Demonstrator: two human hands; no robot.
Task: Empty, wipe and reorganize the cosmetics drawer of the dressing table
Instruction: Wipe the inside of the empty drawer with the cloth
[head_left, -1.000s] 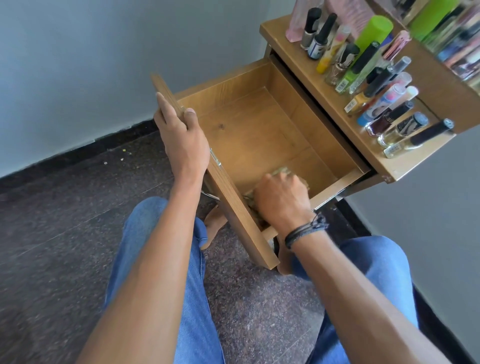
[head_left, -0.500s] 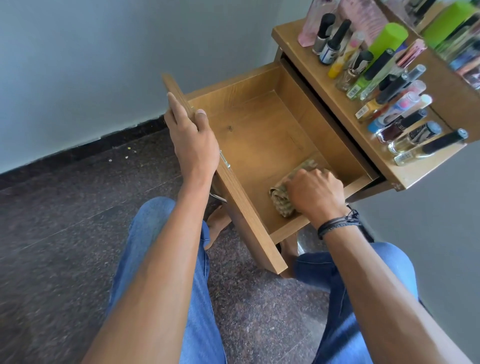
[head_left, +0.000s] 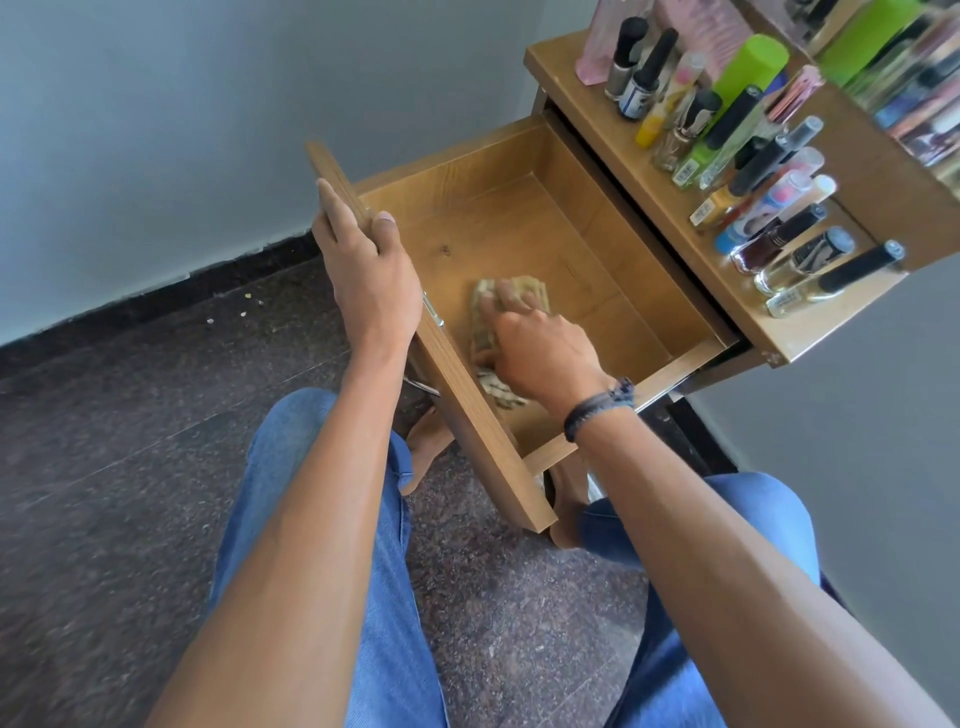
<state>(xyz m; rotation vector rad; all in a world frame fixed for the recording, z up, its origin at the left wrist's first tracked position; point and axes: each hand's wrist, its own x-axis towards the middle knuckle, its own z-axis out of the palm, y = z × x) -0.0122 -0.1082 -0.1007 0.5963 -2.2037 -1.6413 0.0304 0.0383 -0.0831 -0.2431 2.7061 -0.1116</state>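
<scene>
The wooden drawer (head_left: 519, 218) of the dressing table is pulled out, with nothing in it but a cloth. My left hand (head_left: 366, 275) grips the top edge of the drawer front (head_left: 467, 395), thumb inside and fingers outside. My right hand (head_left: 540, 348) presses a crumpled beige cloth (head_left: 485, 332) onto the drawer floor near the front panel, its fingers spread over the cloth. Many cosmetics bottles (head_left: 769, 208) stand in rows on the dressing table top (head_left: 613, 140) at the upper right.
A tall green bottle (head_left: 748, 67) and pink boxes (head_left: 602, 36) stand at the back of the table top. A mirror (head_left: 904, 67) edge reflects the bottles. Grey walls flank the table. My knees in blue jeans and bare feet sit below the drawer on the dark speckled floor (head_left: 130, 441).
My right hand has swept the cloth from the drawer's near right corner towards the front panel and the middle. My left hand has kept its grip on the drawer front.
</scene>
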